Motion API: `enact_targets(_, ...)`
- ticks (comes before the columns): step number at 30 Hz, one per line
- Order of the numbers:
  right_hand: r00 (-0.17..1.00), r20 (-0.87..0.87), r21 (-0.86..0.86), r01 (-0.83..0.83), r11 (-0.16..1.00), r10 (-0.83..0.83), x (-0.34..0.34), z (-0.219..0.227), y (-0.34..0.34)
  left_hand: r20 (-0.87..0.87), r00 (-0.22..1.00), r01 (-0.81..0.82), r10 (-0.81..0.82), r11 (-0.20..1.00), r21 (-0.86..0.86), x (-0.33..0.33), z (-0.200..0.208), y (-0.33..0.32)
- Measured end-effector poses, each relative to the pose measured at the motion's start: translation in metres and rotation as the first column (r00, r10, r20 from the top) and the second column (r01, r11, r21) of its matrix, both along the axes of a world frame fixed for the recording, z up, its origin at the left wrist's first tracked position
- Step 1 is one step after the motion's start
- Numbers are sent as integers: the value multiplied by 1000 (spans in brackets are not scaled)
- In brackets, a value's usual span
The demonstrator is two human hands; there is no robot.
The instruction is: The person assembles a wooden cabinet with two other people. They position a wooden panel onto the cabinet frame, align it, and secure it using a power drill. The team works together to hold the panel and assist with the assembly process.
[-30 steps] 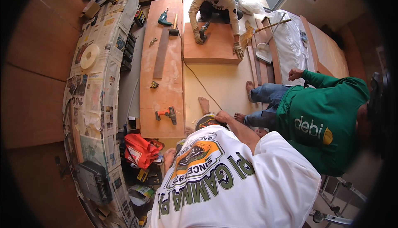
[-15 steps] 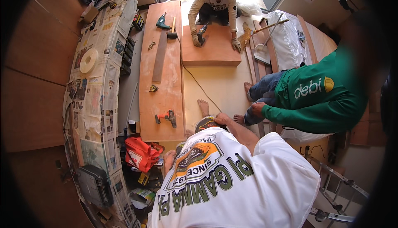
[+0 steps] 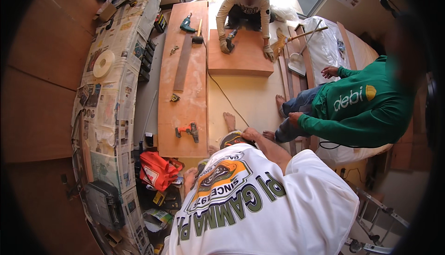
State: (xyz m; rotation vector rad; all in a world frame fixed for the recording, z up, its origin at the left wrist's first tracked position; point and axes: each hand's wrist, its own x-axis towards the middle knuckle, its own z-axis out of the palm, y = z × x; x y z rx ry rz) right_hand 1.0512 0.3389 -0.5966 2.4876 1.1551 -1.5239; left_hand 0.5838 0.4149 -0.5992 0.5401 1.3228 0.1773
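My right hand [image 3: 251, 134] rests at the knee of my dark patterned shorts [image 3: 233, 139], its fingers curled in; whether they grip anything is hidden. Low on the left, beside my white shirt [image 3: 278, 199], part of my left hand [image 3: 189, 177] shows, its fingers too unclear to read. Ahead of me lies a long wooden panel [image 3: 185, 111] bearing a red and black cordless drill [image 3: 187, 131], a tape measure [image 3: 174, 97], a wooden strip [image 3: 182, 65], a mallet [image 3: 198, 37] and a green drill [image 3: 186, 23]. Neither of my hands touches these.
A gloved co-worker [image 3: 245, 7] bends over a wooden box [image 3: 241, 56], holding a power drill [image 3: 231, 42] against it. Right of me is a person in a green sweatshirt [image 3: 361, 97]. A paper-covered bench [image 3: 106, 116], red bag [image 3: 157, 169] and stepladder [image 3: 371, 218] are nearby. A cord [image 3: 225, 95] crosses the floor.
The view has shifted slightly, moving the scene a little to the right. One hand of the person in green now shows, raised in front of the body. My right hand stays at my knee.
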Motion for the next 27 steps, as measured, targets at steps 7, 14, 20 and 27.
enact_targets(7, 1000, 4, -27, 23, 999, -22, 8, 3, -5, -9, 999, 39, -39, 999, -6, 4, -10, 0)
enact_targets(14, 999, 32, -4, 18, 1000, -18, 1, 18, 14, 80, 996, -22, 33, 992, -127, -18, -28, 12)
enact_targets(20, 994, -42, -2, 102, 995, -102, 1, 16, 6, 24, 999, 40, -40, 999, -27, 1, 7, 19)
enact_targets(27, 998, -40, 37, 57, 998, -56, 5, 19, 19, 4, 999, 38, -38, 999, 11, 1, -7, 25)
